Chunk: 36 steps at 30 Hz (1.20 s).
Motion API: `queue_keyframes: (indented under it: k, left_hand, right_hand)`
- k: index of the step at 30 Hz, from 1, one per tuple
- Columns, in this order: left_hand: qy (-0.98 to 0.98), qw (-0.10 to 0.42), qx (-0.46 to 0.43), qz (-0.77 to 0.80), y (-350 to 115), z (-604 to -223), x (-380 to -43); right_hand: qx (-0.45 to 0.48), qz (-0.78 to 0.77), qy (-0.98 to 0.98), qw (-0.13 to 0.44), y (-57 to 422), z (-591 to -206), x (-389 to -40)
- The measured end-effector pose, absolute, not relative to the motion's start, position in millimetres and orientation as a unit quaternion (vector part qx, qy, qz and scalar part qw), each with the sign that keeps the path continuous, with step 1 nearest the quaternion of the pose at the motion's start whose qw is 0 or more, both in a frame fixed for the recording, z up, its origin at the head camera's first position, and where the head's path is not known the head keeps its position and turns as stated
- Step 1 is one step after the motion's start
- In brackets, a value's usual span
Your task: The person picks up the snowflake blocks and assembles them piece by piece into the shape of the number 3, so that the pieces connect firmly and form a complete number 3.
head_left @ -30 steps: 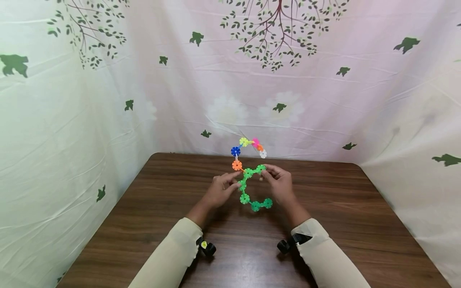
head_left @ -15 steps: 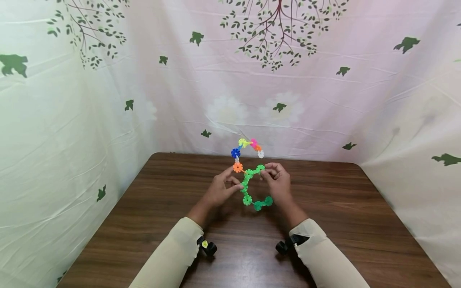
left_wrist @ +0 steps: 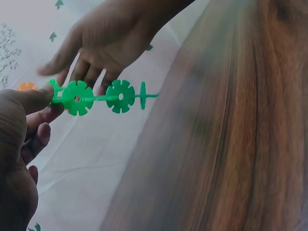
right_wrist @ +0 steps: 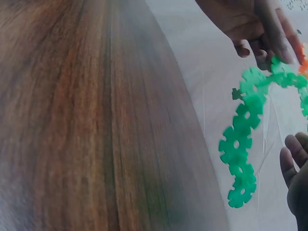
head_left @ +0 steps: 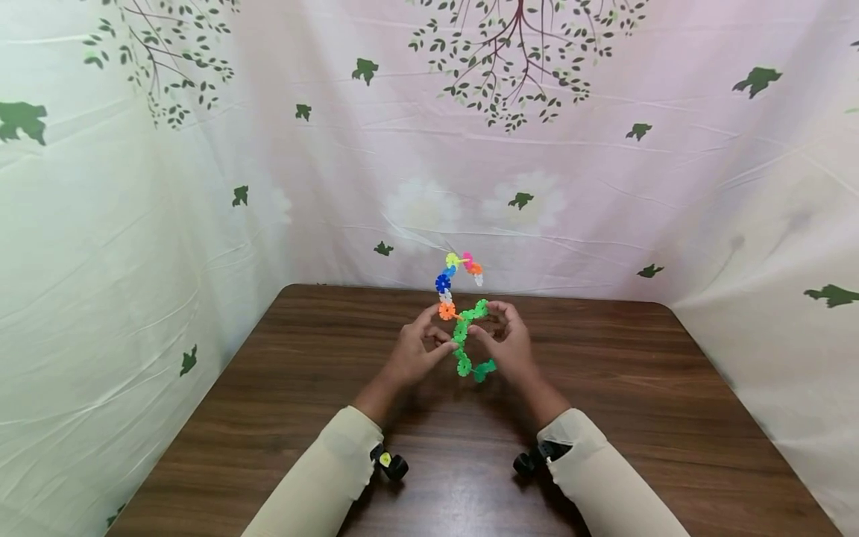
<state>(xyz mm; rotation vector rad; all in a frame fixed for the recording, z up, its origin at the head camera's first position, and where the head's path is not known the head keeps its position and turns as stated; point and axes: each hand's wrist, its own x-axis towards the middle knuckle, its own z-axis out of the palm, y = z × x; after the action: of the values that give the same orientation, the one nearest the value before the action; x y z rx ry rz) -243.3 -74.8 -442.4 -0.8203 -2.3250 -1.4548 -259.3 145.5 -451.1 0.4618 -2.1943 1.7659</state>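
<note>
A chain of snowflake discs (head_left: 463,365) is held up above the table in a curved, 3-like shape. Green discs (left_wrist: 120,96) make its lower part; orange, white, blue, yellow and pink ones (head_left: 451,261) form the upper curve. My left hand (head_left: 412,354) pinches a green disc at the chain's left side between thumb and fingers, its index finger reaching up by the orange disc (head_left: 447,311). On the other side, my right hand (head_left: 511,343) is spread, fingertips beside the upper green end disc (head_left: 481,307); its thumb lies apart from that disc.
The brown wooden table (head_left: 282,388) lies beneath both hands. A pale cloth (head_left: 429,149) printed with leaves and trees hangs around its back and sides. Black wrist cameras (head_left: 396,468) sit at both sleeves.
The chain has turned and tilted, its lower green end shifting left and up. My right hand has moved left, and its thumb has come away from the green end disc.
</note>
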Motion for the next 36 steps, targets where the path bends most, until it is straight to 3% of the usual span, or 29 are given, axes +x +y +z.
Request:
queue_keyframes:
  k: [13,20,27,36]
  left_hand:
    - [-0.831,0.223,-0.29,-0.419,-59.9,-440.6,-236.4]
    - [-0.839,0.204,-0.285,-0.417,-57.8,-439.0,-229.9]
    - [-0.782,0.211,-0.344,-0.475,-71.1,-446.6,-243.4]
    - [-0.794,0.134,-0.288,-0.519,-74.0,-451.1,-248.5]
  right_hand:
    - [0.128,0.569,-0.801,0.133,137.8,-445.4,-255.7]
    - [0.11,0.58,-0.797,0.127,136.6,-446.3,-256.5]
    - [0.138,0.605,-0.777,0.101,141.7,-449.3,-263.4]
    - [0.161,0.651,-0.741,0.039,147.8,-446.4,-262.7]
